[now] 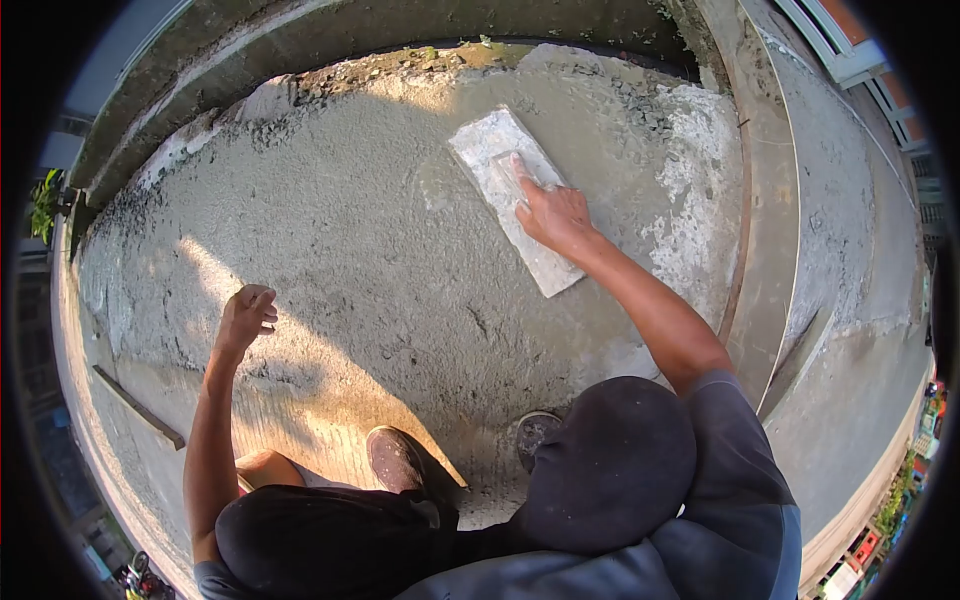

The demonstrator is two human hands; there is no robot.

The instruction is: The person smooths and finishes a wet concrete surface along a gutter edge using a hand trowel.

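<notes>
A plank (pixel 138 407) lies lower left, boots (pixel 395 460) lower centre; the right hand (pixel 556 215) grips a float (pixel 499 193) upper centre, left hand (pixel 247 315) loosely curled.

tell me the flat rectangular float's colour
The flat rectangular float is pale whitish grey, showing best in the head view.

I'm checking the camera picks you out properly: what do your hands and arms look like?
The left hand and right hand are ungloved, with no watch visible. The forearms are bare; the right sleeve is short and dark grey, the left sleeve dark bluish grey.
</notes>
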